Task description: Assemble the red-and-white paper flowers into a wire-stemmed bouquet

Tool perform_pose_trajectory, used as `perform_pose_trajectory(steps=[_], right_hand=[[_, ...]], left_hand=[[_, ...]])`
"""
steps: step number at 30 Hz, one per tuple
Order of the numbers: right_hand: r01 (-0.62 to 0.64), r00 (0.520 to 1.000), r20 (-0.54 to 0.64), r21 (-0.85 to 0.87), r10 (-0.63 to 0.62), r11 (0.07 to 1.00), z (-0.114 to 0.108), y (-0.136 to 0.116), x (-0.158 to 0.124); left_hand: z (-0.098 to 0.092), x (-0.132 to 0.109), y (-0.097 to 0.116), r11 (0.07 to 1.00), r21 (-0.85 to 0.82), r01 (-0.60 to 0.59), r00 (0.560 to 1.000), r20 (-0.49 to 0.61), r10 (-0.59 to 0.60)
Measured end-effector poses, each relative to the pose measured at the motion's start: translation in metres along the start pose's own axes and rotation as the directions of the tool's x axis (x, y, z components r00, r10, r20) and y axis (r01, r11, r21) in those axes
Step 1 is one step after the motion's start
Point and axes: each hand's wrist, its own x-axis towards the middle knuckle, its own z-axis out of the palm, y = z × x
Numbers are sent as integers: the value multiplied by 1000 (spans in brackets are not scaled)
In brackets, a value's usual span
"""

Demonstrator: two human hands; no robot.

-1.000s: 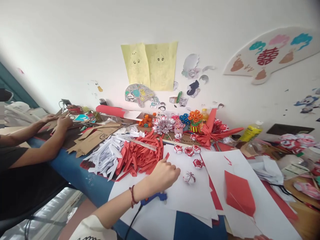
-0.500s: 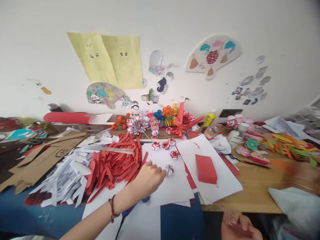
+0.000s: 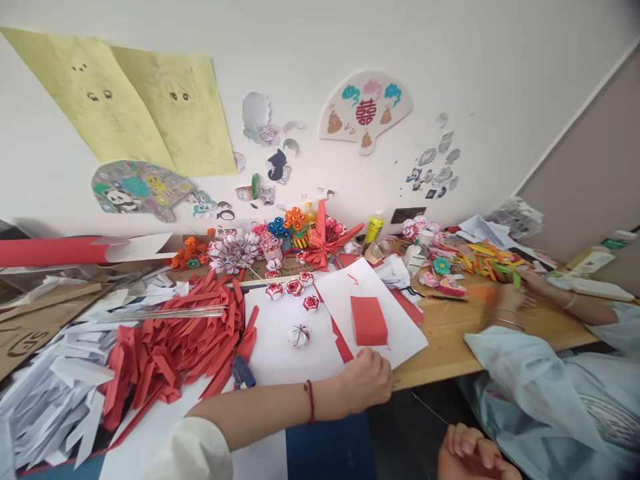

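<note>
In the head view, the person's left hand (image 3: 367,381) had moved right, away from the round red-and-white paper flower (image 3: 300,336) it hung beside half a second earlier, and was now over the near edge of a white sheet (image 3: 403,337), just below a red paper piece (image 3: 369,321). It was clenched, knuckles up; whether anything was inside could not be told. The flower lay where it had been, apart from the cluster of smaller flowers (image 3: 295,287) behind it, so the work seemed to have shifted off the flower. The right hand (image 3: 473,457), at the bottom edge, was palm up with fingers curled. A thin pale strand (image 3: 430,408) ran between the hands to its fingers; its grip could not be told. A blue tool (image 3: 243,372) lay just above the left forearm, beside red paper strips (image 3: 175,347). Farther right, a co-worker's blurred hands (image 3: 509,298) were above the wooden tabletop (image 3: 445,353).
</note>
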Motion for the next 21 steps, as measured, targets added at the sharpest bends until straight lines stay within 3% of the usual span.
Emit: perform_pose_trajectory(steps=[3,10,15,18,21], right_hand=[[-11,1000,-12,3,11,1000,-8,-4,8],[-48,998,-40,8,48,999,-7,-3,7],[-57,998,31,-16,58,998,-11,2,10],[-23,997,68,-35,25,999,-15,6,14],[-8,993,114,-73,17,997,-17,8,19]], left_hand=[[2,5,5,1000,10,-9,999,40,8],[-5,0,-5,999,-49,-17,991,131,23],[-9,-4,-9,972,-228,50,983,186,-7],[-6,4,-37,944,-277,179,967,228,-116],[5,15,-90,900,-243,363,914,281,-292]])
